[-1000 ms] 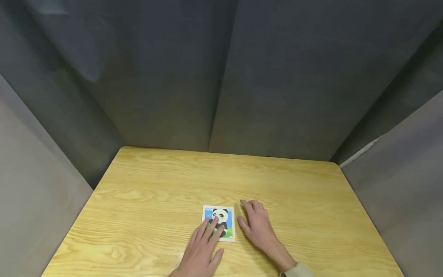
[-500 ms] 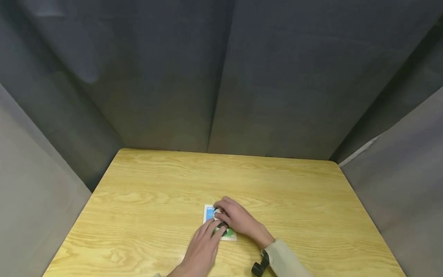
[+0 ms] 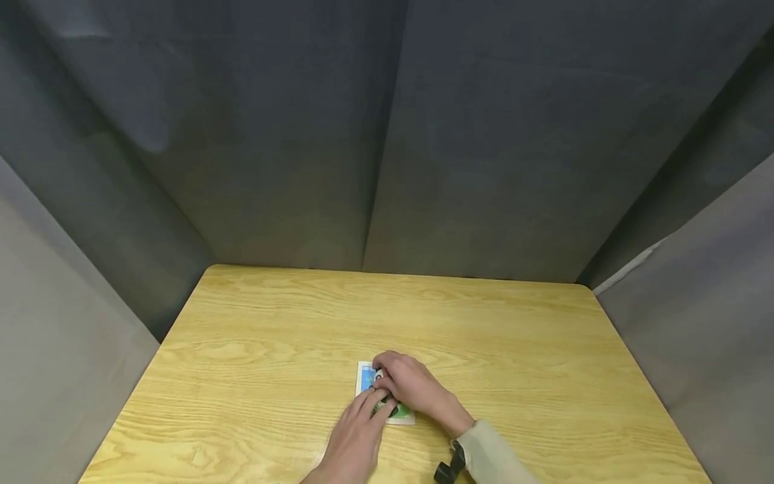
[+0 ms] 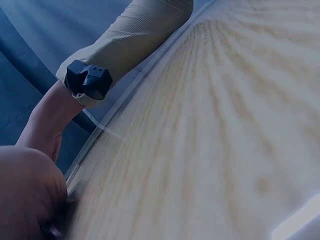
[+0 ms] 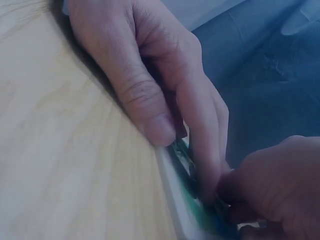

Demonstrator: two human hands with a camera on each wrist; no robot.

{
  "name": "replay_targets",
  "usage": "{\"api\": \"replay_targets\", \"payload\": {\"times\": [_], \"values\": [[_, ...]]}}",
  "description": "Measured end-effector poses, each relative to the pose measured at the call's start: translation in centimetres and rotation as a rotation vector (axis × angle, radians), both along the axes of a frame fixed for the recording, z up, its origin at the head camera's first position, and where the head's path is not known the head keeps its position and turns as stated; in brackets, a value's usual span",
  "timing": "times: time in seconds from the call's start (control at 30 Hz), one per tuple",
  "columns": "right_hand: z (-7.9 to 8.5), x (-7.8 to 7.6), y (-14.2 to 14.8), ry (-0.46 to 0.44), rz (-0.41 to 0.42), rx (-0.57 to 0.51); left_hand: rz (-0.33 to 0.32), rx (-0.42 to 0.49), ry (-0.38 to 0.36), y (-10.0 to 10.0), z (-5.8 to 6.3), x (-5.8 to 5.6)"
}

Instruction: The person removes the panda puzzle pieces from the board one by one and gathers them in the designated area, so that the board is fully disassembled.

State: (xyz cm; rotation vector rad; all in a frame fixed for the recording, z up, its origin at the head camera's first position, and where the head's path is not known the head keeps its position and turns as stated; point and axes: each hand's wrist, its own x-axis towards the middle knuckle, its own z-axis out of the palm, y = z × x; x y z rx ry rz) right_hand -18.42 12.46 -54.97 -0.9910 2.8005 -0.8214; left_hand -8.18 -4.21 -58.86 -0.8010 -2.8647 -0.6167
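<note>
A small square panda picture board [image 3: 403, 415], white-bordered with blue sky and green grass, lies on the wooden table. My left hand [image 3: 353, 440] rests on its lower left part, fingers extended over the panda's body. From the right, my right hand [image 3: 417, 390] reaches over the upper part, with thumb and forefinger bent together around the panda's head. Between the two hands only strips of the picture show. In the right wrist view the left thumb [image 5: 160, 131] sits by the white edge of the board, and the right hand's curled fingers meet the green area.
The wooden table [image 3: 272, 323] extends around the board. Dark grey curtains [image 3: 290, 148] stand behind it, and paler cloth panels [image 3: 713, 302] flank both sides. A black wrist camera [image 3: 449, 465] is strapped at the right sleeve cuff [image 3: 492, 454].
My right hand has moved left from beside the board onto its upper part, and its thumb and forefinger have closed in over the panda's head. The left hand has stayed on the board.
</note>
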Motion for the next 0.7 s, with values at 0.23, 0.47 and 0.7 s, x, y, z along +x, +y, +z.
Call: {"api": "replay_targets", "payload": {"times": [0.23,0.47,0.7], "values": [[0.18,-0.18,-0.52,-0.012,-0.028,0.044,-0.001,0.037,-0.02,0.0,-0.27,-0.07],[0.29,-0.42,-0.6,0.007,-0.019,0.072,-0.007,0.036,0.02,0.13,-0.35,-0.29],[0.36,-0.55,-0.49,-0.005,-0.025,0.082,0.002,0.011,0.036,0.24,-0.42,-0.38]]}}
